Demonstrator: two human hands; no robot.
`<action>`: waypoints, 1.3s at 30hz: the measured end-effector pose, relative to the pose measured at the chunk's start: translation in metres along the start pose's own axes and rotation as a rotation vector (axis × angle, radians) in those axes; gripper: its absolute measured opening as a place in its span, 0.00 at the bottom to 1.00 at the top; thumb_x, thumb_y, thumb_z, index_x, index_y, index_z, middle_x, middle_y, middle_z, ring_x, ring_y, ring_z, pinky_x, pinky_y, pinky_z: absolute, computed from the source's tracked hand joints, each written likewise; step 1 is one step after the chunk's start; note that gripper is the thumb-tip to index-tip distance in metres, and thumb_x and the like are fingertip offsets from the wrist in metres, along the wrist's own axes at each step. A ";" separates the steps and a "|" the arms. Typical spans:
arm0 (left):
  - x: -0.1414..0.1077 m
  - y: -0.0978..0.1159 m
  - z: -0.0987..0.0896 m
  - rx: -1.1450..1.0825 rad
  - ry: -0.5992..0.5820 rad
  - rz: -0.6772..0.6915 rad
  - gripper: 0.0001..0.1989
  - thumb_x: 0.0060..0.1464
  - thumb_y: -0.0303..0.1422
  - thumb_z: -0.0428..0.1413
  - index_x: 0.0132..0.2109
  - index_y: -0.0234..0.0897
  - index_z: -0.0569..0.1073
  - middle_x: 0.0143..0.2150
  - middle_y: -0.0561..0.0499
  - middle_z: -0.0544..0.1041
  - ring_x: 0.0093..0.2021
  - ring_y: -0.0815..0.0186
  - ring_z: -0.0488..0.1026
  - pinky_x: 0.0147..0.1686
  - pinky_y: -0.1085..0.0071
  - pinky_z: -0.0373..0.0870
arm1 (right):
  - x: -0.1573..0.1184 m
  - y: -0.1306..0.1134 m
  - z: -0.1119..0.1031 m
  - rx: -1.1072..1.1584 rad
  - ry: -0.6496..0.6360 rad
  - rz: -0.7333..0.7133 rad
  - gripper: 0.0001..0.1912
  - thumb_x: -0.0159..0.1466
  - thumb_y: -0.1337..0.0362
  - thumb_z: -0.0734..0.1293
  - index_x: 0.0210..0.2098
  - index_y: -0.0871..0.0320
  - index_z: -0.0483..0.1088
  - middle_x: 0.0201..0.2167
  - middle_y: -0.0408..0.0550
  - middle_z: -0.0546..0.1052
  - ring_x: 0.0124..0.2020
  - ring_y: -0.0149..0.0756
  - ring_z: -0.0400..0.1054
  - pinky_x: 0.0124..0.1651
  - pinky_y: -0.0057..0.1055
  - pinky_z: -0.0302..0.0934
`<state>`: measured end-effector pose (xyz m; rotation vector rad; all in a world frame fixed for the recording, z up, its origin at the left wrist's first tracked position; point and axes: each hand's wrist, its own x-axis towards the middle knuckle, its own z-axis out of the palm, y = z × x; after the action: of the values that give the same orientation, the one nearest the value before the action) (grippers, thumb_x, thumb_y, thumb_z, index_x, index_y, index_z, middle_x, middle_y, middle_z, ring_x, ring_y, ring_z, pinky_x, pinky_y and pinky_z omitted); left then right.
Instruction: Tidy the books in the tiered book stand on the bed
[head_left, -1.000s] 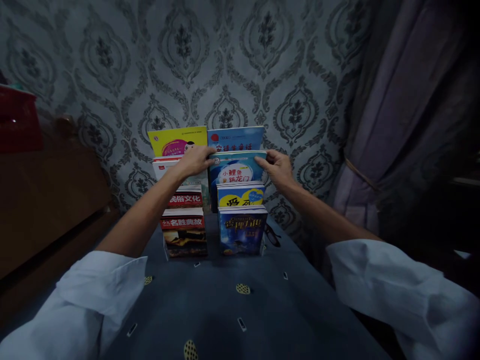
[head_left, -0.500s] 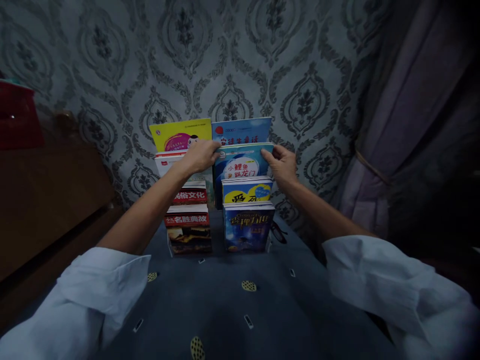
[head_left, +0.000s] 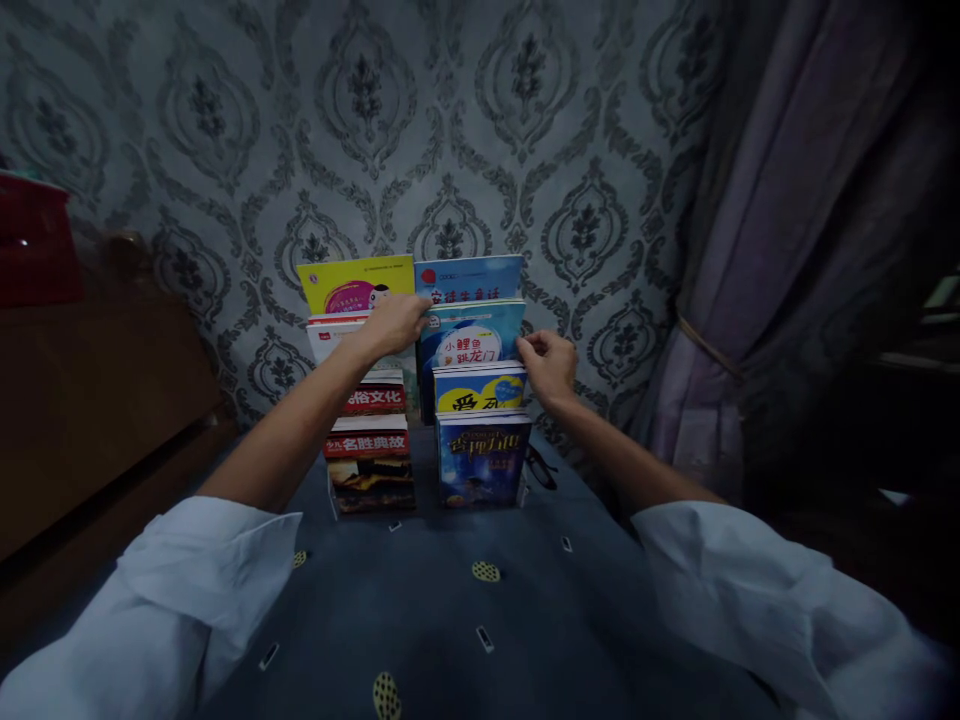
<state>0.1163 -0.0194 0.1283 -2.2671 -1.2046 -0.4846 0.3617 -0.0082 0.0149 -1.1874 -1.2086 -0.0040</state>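
Observation:
Two columns of upright books stand in tiers. In the right column, a teal book [head_left: 472,340] is in front of a light-blue book [head_left: 480,275]; a blue-and-yellow book [head_left: 480,392] and a dark-blue book [head_left: 482,465] stand lower. My left hand [head_left: 394,325] has its fingertips closed on the teal book's upper left corner. My right hand [head_left: 550,365] is at that book's right edge, fingers bent together; its exact contact is hard to see. The left column has a yellow book [head_left: 352,285], a white one [head_left: 324,342], and red-topped books [head_left: 371,470] in front.
Black glasses [head_left: 541,468] lie right of the books on the dark patterned cloth [head_left: 435,620]. Patterned wallpaper is behind. A wooden cabinet [head_left: 105,400] with a red container [head_left: 37,240] stands left; a tied purple curtain [head_left: 720,290] hangs right.
My right hand has slid down the teal book's right edge from its upper corner. My left hand stays at the left corner. The whole view has shifted slightly.

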 end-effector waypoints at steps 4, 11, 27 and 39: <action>0.001 0.000 0.000 0.005 -0.012 -0.001 0.14 0.63 0.32 0.48 0.48 0.35 0.75 0.48 0.41 0.79 0.49 0.55 0.74 0.49 0.63 0.66 | -0.002 0.003 -0.003 -0.064 -0.055 -0.009 0.10 0.57 0.58 0.65 0.26 0.57 0.73 0.26 0.49 0.78 0.31 0.42 0.71 0.38 0.36 0.64; 0.001 -0.001 0.001 -0.033 -0.019 -0.001 0.13 0.63 0.31 0.48 0.49 0.35 0.75 0.49 0.41 0.78 0.49 0.56 0.73 0.50 0.62 0.65 | 0.000 0.003 -0.005 -0.113 -0.136 -0.020 0.12 0.57 0.56 0.65 0.24 0.57 0.73 0.24 0.48 0.77 0.28 0.40 0.69 0.34 0.34 0.61; 0.002 -0.006 -0.001 -0.095 0.006 0.000 0.14 0.63 0.37 0.49 0.49 0.38 0.75 0.46 0.44 0.80 0.46 0.58 0.75 0.47 0.65 0.66 | 0.003 -0.003 -0.010 -0.182 -0.173 -0.018 0.11 0.57 0.57 0.64 0.27 0.56 0.73 0.27 0.49 0.79 0.32 0.45 0.73 0.38 0.38 0.65; 0.001 -0.032 -0.020 -0.360 -0.049 0.081 0.20 0.63 0.38 0.43 0.48 0.36 0.78 0.47 0.49 0.81 0.46 0.61 0.76 0.48 0.68 0.70 | 0.022 -0.021 0.000 0.105 -0.184 -0.193 0.24 0.62 0.58 0.60 0.54 0.59 0.71 0.50 0.55 0.79 0.51 0.49 0.73 0.56 0.46 0.65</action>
<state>0.0886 -0.0154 0.1534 -2.6321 -1.1147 -0.6626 0.3600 -0.0051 0.0451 -0.9920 -1.4646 0.0250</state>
